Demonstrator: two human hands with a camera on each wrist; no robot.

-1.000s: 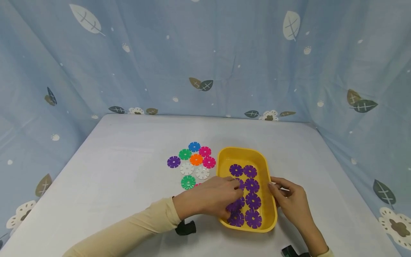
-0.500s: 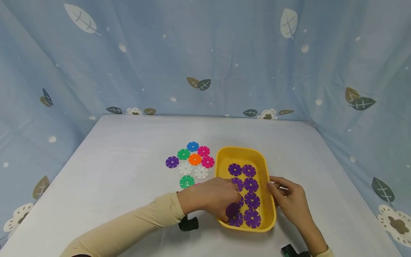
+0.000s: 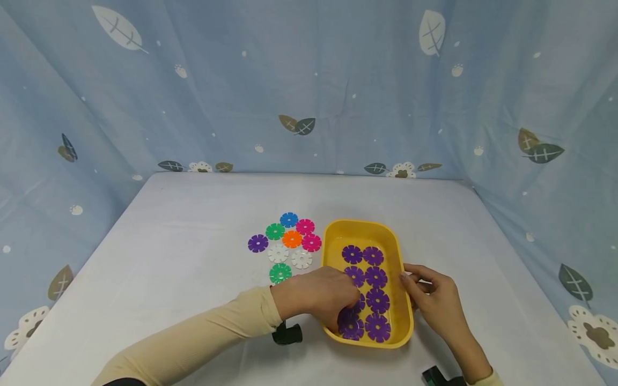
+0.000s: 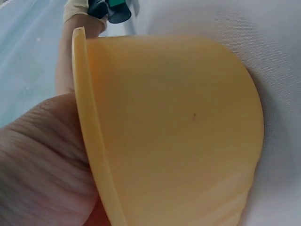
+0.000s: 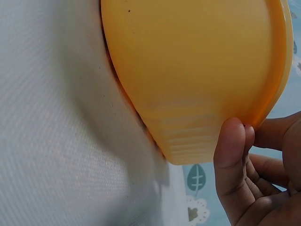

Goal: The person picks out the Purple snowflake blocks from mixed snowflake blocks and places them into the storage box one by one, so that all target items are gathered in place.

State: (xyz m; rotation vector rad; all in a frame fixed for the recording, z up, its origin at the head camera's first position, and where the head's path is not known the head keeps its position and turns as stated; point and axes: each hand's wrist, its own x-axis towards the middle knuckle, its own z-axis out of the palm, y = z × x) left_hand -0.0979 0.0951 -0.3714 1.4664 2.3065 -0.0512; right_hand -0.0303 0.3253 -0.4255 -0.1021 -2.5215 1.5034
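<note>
A yellow plastic tray (image 3: 364, 230) holds purple notched interlocking discs (image 3: 377, 300) in two columns. My left hand (image 3: 323, 295) reaches over the tray's left rim with curled fingers. A dark purple disc (image 3: 346, 317) shows at its thumb, overlapping the discs below; the fingertips are mostly hidden, and it seems pinched there. In the left wrist view, the tray's outer wall (image 4: 174, 122) covers the fingers. My right hand (image 3: 436, 300) grips the tray's right rim between thumb and fingers, seen closely on the rim in the right wrist view.
Left of the tray lie loose discs: blue (image 3: 289, 220), orange (image 3: 292, 239), purple (image 3: 258, 243), plus green, pink and clear ones. Black wrist devices (image 3: 287, 334) hang at both wrists. A blue patterned curtain (image 3: 309, 80) surrounds the white table (image 3: 203, 225).
My left hand has sunk slightly lower and left within the tray, its purple disc now mostly behind the fingers. The right hand keeps its hold on the rim. The head view has shifted slightly.
</note>
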